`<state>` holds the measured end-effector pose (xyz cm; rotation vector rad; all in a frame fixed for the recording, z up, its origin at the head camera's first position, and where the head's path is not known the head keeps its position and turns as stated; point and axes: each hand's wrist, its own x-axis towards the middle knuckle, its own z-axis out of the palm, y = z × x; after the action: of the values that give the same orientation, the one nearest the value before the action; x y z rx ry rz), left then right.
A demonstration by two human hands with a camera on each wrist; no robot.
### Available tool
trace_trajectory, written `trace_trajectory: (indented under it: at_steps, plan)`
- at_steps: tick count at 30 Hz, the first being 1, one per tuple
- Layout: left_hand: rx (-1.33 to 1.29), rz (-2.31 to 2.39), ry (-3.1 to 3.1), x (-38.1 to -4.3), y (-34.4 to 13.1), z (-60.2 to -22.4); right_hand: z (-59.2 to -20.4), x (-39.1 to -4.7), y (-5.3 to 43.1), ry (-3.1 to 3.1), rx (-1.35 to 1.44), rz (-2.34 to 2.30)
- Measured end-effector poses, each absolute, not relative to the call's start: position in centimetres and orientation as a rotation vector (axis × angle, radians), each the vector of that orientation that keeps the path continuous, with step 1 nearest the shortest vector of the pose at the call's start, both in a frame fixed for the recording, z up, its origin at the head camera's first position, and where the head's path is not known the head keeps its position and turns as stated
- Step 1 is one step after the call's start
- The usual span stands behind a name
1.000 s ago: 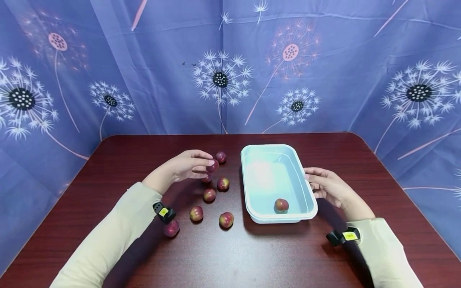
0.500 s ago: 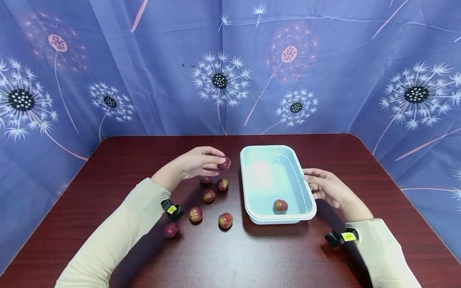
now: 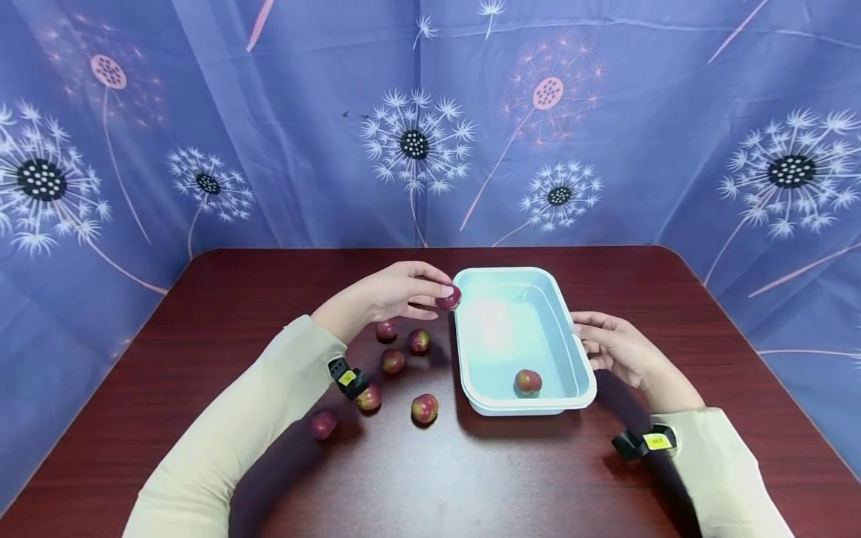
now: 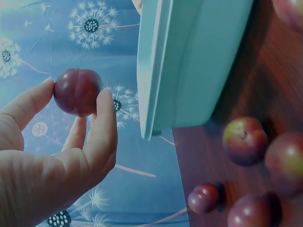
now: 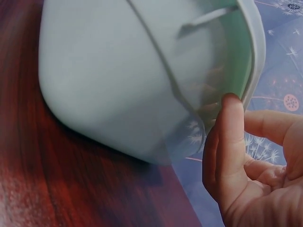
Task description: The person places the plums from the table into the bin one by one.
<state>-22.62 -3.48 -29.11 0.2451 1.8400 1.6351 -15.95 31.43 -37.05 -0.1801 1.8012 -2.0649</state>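
My left hand [image 3: 397, 295] pinches a dark red plum [image 4: 78, 92] between thumb and fingertips, raised at the left rim of a pale blue plastic tub [image 3: 471, 385]. In the head view the held plum [image 3: 448, 298] overlaps that rim; whether it touches cannot be told. On the tub's right side, my right hand [image 3: 619, 351] grips the rim, thumb and fingers on either side of it in the right wrist view. Inside the tub, near its front, lies one plum [image 3: 528, 382].
Several loose plums lie on the dark wooden table [image 3: 437, 486] left of the tub, among them a red-yellow plum [image 3: 424, 409] near its front left corner and a darker plum [image 3: 323, 424] beside my left forearm. A blue dandelion-print curtain [image 3: 303, 149] hangs behind.
My left hand has carried its plum up and rightwards from among the loose plums to the tub's left rim. The right hand and the tub have stayed in place.
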Motion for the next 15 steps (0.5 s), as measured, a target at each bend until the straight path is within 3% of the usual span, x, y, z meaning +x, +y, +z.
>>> trace_trajectory:
  at_steps: [15]
  plan:
    - [0.248,1.577,1.789,-22.9,1.0,-29.5,-36.9,-15.8,31.5,1.807,-0.169,-2.057]
